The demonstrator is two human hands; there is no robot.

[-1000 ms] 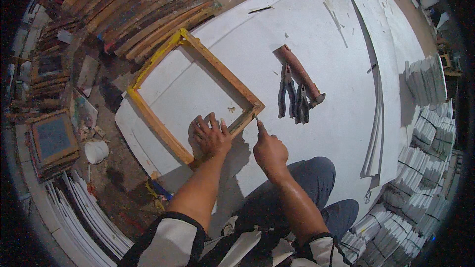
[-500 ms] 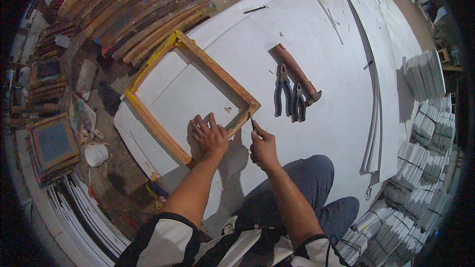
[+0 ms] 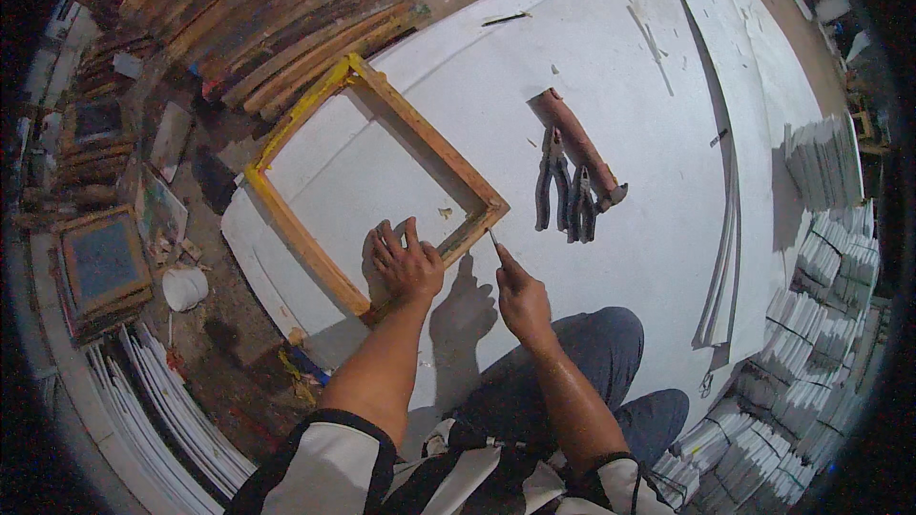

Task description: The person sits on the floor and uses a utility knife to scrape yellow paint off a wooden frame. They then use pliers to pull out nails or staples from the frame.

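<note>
A rectangular wooden frame (image 3: 434, 145), yellow along its far-left side, lies on a white sheet surface (image 3: 658, 257). My left hand (image 3: 412, 267) rests over the frame's near bar, its fingers spread and bent over the inner edge. In my closed right hand (image 3: 523, 300) is a slim hand tool (image 3: 498, 246) with a narrow metal end; its exact kind is unclear. Its tip points at the frame near the right corner, and I cannot tell whether it touches. A small curled shaving (image 3: 446, 214) lies inside the frame.
To the right lie a hammer (image 3: 580, 138) with a reddish-brown handle and two dark-handled pliers (image 3: 551, 181), (image 3: 580, 205). Stacked wooden frames (image 3: 286, 24) stand far left. A white tub (image 3: 185, 289) sits left; bundled white strips (image 3: 797, 343) line the right.
My right hand has moved slightly right and down, drawing the tool's tip back from the frame's corner. My left hand stays on the frame. The whole view has shifted a little.
</note>
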